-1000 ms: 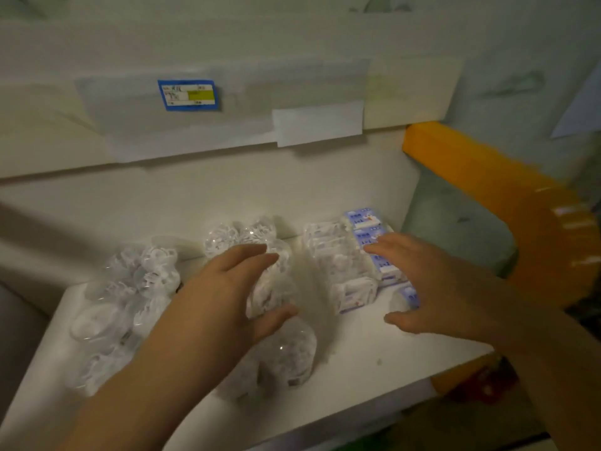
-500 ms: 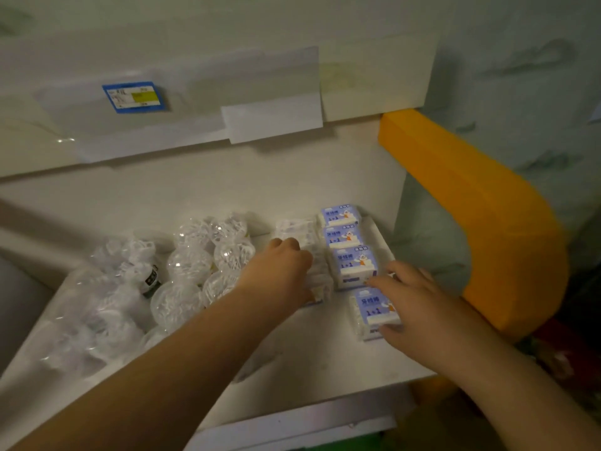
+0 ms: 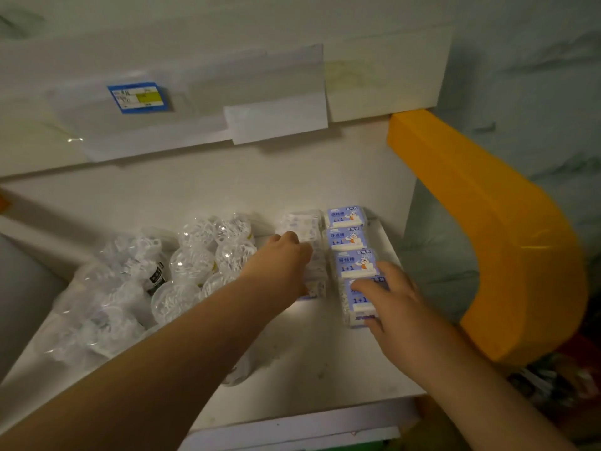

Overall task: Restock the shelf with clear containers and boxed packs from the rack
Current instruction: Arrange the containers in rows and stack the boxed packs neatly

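White shelf board [image 3: 305, 362], dimly lit, runs under a pale upper shelf edge that carries a blue price label [image 3: 138, 97] and taped paper slips [image 3: 276, 120]. At the board's right end a row of blue boxed packs [image 3: 349, 242] runs front to back, printed "1+1" with a cartoon figure. The right hand [image 3: 392, 307] lies over the nearest blue pack [image 3: 359, 304], fingers spread across its top and thumb against its front edge, gripping it. Just left of that grip stands a second row of clear-wrapped packs [image 3: 309, 255]; the left hand [image 3: 281, 265] rests against this row with its fingers curled, knuckles up, though whether they close round a pack cannot be told. Further left of the left hand, round clear containers [image 3: 208, 258] filled with small white pieces crowd together, some inside a loose plastic bag [image 3: 97, 304]. Right of both hands, an orange curved plastic piece [image 3: 507, 239] bends down beside the shelf.
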Available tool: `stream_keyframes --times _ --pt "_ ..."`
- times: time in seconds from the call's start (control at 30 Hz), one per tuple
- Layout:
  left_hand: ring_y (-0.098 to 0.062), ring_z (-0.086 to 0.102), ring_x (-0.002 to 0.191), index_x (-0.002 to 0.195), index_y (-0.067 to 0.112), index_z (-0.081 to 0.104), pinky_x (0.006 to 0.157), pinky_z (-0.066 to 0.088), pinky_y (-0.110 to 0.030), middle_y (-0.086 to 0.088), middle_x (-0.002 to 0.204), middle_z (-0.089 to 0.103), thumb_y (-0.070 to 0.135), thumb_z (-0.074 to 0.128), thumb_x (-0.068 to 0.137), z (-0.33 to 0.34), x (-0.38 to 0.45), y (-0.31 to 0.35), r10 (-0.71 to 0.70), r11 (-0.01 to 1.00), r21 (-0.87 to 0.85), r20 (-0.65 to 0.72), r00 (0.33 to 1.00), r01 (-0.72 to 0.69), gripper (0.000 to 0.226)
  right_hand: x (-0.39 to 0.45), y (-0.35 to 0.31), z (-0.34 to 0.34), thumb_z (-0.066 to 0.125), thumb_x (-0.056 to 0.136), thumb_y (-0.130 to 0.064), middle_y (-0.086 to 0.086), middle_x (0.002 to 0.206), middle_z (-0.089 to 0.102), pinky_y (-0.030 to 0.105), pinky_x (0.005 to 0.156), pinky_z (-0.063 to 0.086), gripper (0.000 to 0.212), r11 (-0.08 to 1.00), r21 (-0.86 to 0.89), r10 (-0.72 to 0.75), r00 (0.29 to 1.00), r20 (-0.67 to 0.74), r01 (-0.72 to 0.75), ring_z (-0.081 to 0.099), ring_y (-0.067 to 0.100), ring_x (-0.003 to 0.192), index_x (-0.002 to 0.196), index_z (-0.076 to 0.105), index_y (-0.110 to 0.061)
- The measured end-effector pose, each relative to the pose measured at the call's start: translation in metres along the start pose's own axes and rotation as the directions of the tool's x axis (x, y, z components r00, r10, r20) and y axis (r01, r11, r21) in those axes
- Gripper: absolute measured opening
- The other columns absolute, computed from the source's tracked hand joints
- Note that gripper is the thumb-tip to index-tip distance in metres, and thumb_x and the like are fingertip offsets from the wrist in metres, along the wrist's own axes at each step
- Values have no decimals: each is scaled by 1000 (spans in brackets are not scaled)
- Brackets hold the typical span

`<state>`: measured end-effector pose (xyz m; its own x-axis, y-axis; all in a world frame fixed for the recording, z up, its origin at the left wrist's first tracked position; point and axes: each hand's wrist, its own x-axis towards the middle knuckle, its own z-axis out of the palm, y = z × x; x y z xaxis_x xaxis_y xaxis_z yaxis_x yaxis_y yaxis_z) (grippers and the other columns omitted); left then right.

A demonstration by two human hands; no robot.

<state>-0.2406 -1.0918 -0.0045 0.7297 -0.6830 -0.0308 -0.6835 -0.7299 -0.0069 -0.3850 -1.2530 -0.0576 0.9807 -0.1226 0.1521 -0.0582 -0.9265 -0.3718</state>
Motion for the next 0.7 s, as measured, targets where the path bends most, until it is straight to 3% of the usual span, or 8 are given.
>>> stream_keyframes --times 0.1,0.23,0.33,0.43,0.5,0.6,0.7 --pt "-26 48 108 110 17 57 85 49 -42 -5 114 50 34 81 67 -2 2 -4 2 1000 -28 34 999 -1 52 2 0 3 64 92 -24 -6 151 10 24 102 45 55 1000 29 11 1000 -1 -11 28 13 137 138 38 -39" --pt "-22 40 116 122 21 47 96 41 -35 -3 123 43 59 80 60 -9 9 -9 -1 1000 -22 89 996 3 79 4 0 4 63 93 -25 -9 151 4 22 103 44 55 998 63 22 1000 9 -23 26 9 138 138 36 -40" --pt "-23 34 128 139 19 37 105 28 -31 -4 138 38 64 67 74 -21 28 -14 54 999 2 73 996 -55 85 3 1 4 63 91 -25 -13 152 1 24 104 44 54 995 96 32 1000 2 -32 27 9 138 135 36 -43" --pt "-28 30 136 145 22 35 109 27 -36 -6 148 32 57 63 82 -27 52 -21 35 999 -6 152 988 -34 77 5 3 6 66 86 -32 -14 152 3 26 99 47 59 990 127 59 998 8 -60 33 10 135 134 32 -41" --pt "-33 34 133 142 21 40 108 29 -36 -8 147 35 39 59 89 -22 67 -25 44 999 4 158 986 -45 60 8 4 7 69 79 -41 -11 150 7 25 92 47 65 987 147 75 997 -12 -72 40 15 130 131 30 -37" --pt "-29 31 135 144 23 39 108 34 -40 -4 150 33 8 50 85 -17 87 -20 179 983 18 69 981 -181 62 11 5 10 68 76 -48 -10 151 6 24 90 42 74 985 135 108 994 -1 -107 39 16 131 133 23 -35" --pt "-23 23 140 149 29 30 110 32 -39 2 157 23 4 53 86 -20 110 -7 374 921 90 73 925 -379 71 12 2 13 65 75 -52 -8 154 4 25 97 39 84 980 135 147 989 10 -147 34 16 136 141 16 -34"
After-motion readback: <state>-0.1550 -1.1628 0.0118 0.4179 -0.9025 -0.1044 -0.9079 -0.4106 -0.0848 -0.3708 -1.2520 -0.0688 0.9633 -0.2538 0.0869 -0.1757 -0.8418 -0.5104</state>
